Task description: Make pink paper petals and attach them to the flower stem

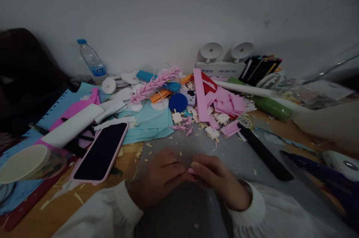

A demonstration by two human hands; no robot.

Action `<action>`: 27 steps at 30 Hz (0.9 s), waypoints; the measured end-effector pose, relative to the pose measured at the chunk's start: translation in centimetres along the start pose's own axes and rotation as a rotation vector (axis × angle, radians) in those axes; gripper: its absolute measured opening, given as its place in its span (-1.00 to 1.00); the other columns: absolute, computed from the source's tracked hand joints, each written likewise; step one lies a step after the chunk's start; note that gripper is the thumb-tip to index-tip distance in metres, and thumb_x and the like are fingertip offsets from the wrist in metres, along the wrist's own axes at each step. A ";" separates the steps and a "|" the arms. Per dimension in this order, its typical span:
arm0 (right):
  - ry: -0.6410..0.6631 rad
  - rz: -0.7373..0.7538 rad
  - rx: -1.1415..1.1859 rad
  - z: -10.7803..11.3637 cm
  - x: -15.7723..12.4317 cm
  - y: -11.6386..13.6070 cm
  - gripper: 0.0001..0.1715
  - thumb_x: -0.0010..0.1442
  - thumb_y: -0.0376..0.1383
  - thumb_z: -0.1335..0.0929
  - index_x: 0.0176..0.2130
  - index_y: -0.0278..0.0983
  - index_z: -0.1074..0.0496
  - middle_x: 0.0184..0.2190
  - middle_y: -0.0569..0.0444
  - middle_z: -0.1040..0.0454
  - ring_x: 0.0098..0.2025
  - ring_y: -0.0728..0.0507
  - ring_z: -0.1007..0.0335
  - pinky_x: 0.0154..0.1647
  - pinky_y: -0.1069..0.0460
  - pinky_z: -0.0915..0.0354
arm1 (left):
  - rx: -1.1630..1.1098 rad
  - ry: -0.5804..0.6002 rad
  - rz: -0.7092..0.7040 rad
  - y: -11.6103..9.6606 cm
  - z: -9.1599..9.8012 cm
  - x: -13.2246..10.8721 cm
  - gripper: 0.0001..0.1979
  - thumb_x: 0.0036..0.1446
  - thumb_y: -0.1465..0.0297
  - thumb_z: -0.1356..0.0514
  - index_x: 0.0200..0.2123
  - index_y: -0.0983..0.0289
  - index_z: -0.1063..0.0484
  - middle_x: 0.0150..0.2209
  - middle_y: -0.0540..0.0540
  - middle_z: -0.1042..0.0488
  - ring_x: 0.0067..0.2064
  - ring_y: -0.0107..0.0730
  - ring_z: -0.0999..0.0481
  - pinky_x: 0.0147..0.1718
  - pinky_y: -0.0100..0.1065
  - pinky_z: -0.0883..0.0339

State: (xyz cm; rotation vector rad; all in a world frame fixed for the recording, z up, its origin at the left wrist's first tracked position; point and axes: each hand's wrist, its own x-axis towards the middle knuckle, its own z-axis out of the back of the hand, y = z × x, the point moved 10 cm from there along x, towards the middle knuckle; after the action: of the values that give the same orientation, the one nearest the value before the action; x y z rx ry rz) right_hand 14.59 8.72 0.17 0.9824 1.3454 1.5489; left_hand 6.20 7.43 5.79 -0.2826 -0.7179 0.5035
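My left hand (165, 174), somewhat blurred, and my right hand (215, 178) meet at the front middle of the table. Their fingertips are closed together on a small pink piece (191, 171), probably paper, mostly hidden by the fingers. Just beyond the hands lie several small twisted pink pieces (189, 131). Folded pink paper (230, 101) is heaped further back, with a long pink strip (199, 96) beside it. A braided pink stalk (155, 85) rests on the pile at the back.
A phone (101, 154) and paper cup (24, 163) are at left, a water bottle (92, 60) behind. On the right lie a black-handled tool (265, 152), tape roll (246, 121) and dark blue tool (316, 172). A two-headed lamp (221, 68) stands against the wall.
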 end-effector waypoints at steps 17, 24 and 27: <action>-0.133 0.487 -0.389 0.8 -1.2 2.9 -0.92 0.25 -0.36 -0.35 -0.20 -0.21 -0.40 -0.31 0.03 -0.42 -0.26 -0.10 -0.38 -0.28 0.04 -0.33 | -0.330 0.011 0.340 3.5 -0.9 -0.5 -0.52 0.33 0.25 0.08 -0.54 0.32 -0.41 -0.53 0.04 -0.38 -0.45 -0.41 -0.38 -0.46 -0.39 -0.26; -0.113 0.580 -0.555 -0.1 -1.7 3.2 -0.92 0.26 -0.34 -0.33 -0.19 -0.24 -0.36 -0.31 0.01 -0.41 -0.28 -0.10 -0.38 -0.30 0.05 -0.37 | -0.491 0.080 0.444 4.6 -2.5 -1.0 -0.73 0.21 0.28 -0.13 -0.42 0.32 -0.47 -0.46 0.02 -0.43 -0.40 -0.42 -0.41 -0.39 -0.41 -0.25; -0.159 0.597 -0.588 0.2 -1.8 3.5 -0.93 0.29 -0.31 -0.31 -0.19 -0.25 -0.35 -0.32 0.00 -0.41 -0.28 -0.10 -0.38 -0.30 0.05 -0.38 | -0.529 0.115 0.487 4.7 -3.0 -1.1 -0.72 0.22 0.30 -0.12 -0.47 0.31 -0.46 -0.49 -0.01 -0.41 -0.42 -0.45 -0.38 -0.41 -0.43 -0.22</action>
State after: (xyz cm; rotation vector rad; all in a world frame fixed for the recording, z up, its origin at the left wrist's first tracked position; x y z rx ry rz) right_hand 15.07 6.86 3.59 1.1368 0.4302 2.0839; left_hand 5.93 10.63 1.07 -0.9900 -0.6602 0.7453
